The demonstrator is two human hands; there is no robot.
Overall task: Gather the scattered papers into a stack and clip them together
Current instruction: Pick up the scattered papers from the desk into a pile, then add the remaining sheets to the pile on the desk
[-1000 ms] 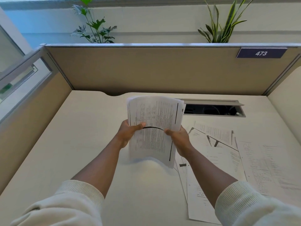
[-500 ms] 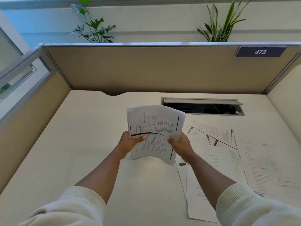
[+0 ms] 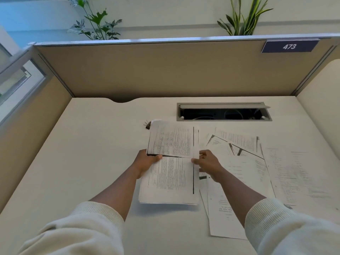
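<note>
A stack of printed papers [image 3: 171, 162] lies almost flat on the cream desk [image 3: 88, 162] in the middle of the head view. My left hand [image 3: 147, 161] grips its left edge, thumb on top. My right hand [image 3: 207, 162] holds its right edge with thumb and fingertips. A small black binder clip [image 3: 147, 124] lies on the desk just past the stack's far left corner. Several loose printed sheets [image 3: 244, 162] lie scattered to the right, overlapping one another.
An open cable hatch [image 3: 223, 112] is set into the desk behind the papers. Beige cubicle panels [image 3: 165, 70] wall in the back and both sides, with a plate numbered 473 [image 3: 289, 46] at the top right. Plants [image 3: 95, 21] stand behind the partition.
The stack, held upright and bent above the desk a second ago, has come down and now lies nearly flat. The binder clip, hidden behind it before, is now in sight.
</note>
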